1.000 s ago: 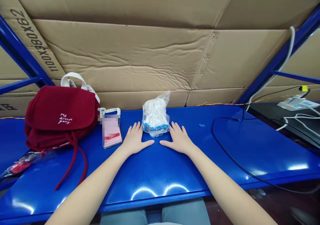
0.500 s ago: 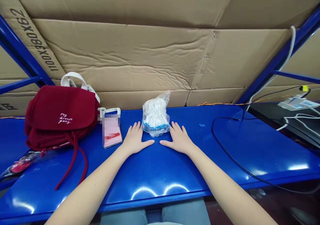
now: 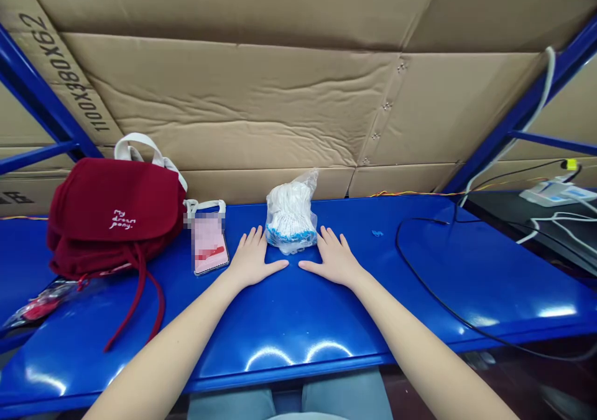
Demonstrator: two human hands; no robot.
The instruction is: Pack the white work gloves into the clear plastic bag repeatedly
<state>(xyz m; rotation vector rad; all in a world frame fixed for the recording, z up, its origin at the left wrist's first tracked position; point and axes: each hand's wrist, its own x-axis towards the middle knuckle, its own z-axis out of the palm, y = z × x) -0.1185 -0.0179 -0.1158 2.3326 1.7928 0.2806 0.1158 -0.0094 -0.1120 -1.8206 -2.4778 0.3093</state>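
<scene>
A clear plastic bag of white knitted gloves with blue cuffs (image 3: pixel 291 211) lies on the blue tabletop (image 3: pixel 289 320) in front of me. My left hand (image 3: pixel 252 261) rests flat just left of the bag, fingers stretched out and thumb pointing inward. On the other side, my right hand (image 3: pixel 336 259) lies flat in the same way, its fingertips close to the bag's right edge. Both hands hold nothing. Whether the fingertips touch the plastic I cannot tell.
Left of my hands are a pink phone (image 3: pixel 209 242) with a white strap and a dark red backpack (image 3: pixel 119 208). A blue thread scrap (image 3: pixel 377 233) and a black cable (image 3: pixel 420 283) lie to the right. A cardboard wall (image 3: pixel 242 90) stands behind.
</scene>
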